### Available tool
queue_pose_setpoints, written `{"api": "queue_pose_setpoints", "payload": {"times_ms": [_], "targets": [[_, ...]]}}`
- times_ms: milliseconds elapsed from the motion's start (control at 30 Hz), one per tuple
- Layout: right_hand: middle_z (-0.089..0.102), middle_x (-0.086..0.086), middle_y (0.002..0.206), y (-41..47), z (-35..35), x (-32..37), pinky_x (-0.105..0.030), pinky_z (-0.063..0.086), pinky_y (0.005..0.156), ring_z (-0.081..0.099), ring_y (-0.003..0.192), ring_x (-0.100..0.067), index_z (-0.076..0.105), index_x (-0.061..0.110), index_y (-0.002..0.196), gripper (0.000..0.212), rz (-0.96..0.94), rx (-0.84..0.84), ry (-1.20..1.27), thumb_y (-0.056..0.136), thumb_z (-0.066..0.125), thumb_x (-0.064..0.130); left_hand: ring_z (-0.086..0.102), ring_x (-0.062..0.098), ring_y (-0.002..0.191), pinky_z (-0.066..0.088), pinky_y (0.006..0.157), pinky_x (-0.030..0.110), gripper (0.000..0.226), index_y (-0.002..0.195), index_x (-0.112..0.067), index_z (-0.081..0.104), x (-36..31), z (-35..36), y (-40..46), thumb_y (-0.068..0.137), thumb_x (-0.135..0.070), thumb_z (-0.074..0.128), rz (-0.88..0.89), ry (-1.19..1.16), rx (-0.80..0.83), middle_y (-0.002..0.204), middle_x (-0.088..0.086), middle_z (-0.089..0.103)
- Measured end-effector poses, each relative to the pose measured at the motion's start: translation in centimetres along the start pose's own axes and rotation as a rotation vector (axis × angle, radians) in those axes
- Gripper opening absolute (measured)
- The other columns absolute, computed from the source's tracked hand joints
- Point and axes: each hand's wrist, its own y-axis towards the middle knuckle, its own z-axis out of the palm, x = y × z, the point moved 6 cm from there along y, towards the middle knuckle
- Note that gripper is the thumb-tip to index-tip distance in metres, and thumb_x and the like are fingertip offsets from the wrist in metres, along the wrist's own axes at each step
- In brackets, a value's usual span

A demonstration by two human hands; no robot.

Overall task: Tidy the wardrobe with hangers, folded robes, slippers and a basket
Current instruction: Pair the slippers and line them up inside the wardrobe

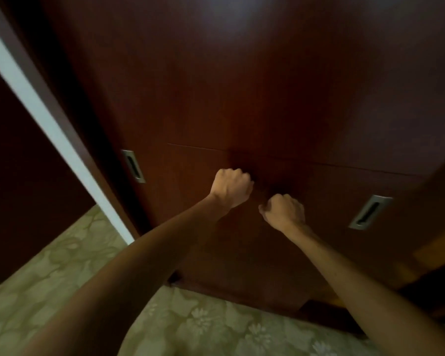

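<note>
**Both fists at the middle of the wardrobe front**

Both hands are curled into fists against the dark wooden wardrobe doors (242, 98). The left hand (231, 187) sits slightly higher, the right hand (284, 210) lower and just beside it, near where the two panels seem to meet. Whatever the fingers are closed on is hidden behind the knuckles and lost in shadow, so I cannot tell whether they grip small knobs, a door edge, or only press on the wood.

The step looks like working the doors, opening or shutting them. To do it well, pull or push evenly with both arms and keep the wrists straight. If the centre gives no purchase, the recessed metal handle on the left (134, 166) and its twin on the right (369, 212) are the surer holds (such flush pulls usually mean sliding panels, though that is a guess).

Hangers, robes, slippers and basket are nowhere in view; presumably they lie behind the doors.

For room, the patterned carpet (62, 278) is open on the left, bounded by a pale door frame (49, 119). On the right a wooden furniture edge (434, 247) stands close to the wardrobe, so a panel or elbow moving that way has less space.
</note>
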Motion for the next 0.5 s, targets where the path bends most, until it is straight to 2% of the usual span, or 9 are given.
{"api": "queue_pose_setpoints", "payload": {"times_ms": [67,167,267,367,433,500], "targets": [[0.064,0.005,0.076,0.7,1.0,8.0,-0.027,0.041,0.063,0.059,0.068,-0.014,0.069,0.022,0.085,0.034,-0.069,-0.010,-0.033,0.097,0.055,0.049,0.070,0.027,0.083,0.042,0.066,0.033,0.037,0.096,-0.017,0.067,7.2,0.5,-2.2,0.104,-0.037,0.037,-0.090,0.000,0.013,0.092,0.005,0.072],[0.069,0.000,0.092,1.5,2.0,17.2,-0.031,0.049,0.071,0.066,0.084,-0.020,0.071,0.021,0.095,0.035,-0.139,-0.011,-0.034,0.095,0.056,0.052,0.070,0.030,0.083,0.040,0.064,0.034,0.034,0.096,-0.016,0.068,15.3,0.4,-4.7,0.101,-0.035,0.040,-0.212,0.003,0.021,0.091,0.007,0.072],[0.071,-0.003,0.097,2.9,2.3,26.2,-0.033,0.048,0.074,0.068,0.092,-0.025,0.072,0.017,0.097,0.041,-0.173,-0.052,-0.045,0.094,0.054,0.055,0.070,0.029,0.081,0.041,0.061,0.032,0.026,0.090,-0.013,0.070,24.8,0.6,-6.6,0.096,-0.030,0.050,-0.409,-0.018,0.058,0.088,0.008,0.072],[0.069,-0.004,0.090,4.5,1.7,30.5,-0.033,0.045,0.070,0.068,0.087,-0.024,0.071,0.016,0.092,0.044,-0.097,-0.120,-0.071,0.097,0.050,0.054,0.067,0.025,0.081,0.045,0.061,0.032,0.014,0.095,-0.009,0.068,32.6,2.4,-8.0,0.089,-0.021,0.062,-0.636,-0.153,0.110,0.088,0.005,0.068],[0.069,-0.003,0.085,4.9,1.9,31.1,-0.033,0.047,0.069,0.068,0.083,-0.022,0.071,0.016,0.090,0.044,-0.023,-0.131,-0.092,0.099,0.047,0.052,0.068,0.028,0.089,0.049,0.066,0.034,0.020,0.102,-0.007,0.069,36.0,3.9,-8.8,0.088,-0.021,0.064,-0.750,-0.273,0.149,0.094,0.008,0.068],[0.068,-0.002,0.081,5.1,2.3,31.0,-0.032,0.047,0.068,0.067,0.081,-0.021,0.071,0.015,0.090,0.044,0.030,-0.137,-0.105,0.101,0.045,0.048,0.069,0.027,0.088,0.050,0.066,0.034,0.021,0.099,-0.005,0.069,38.1,5.5,-8.9,0.089,-0.022,0.064,-0.808,-0.387,0.172,0.092,0.008,0.069]]}}
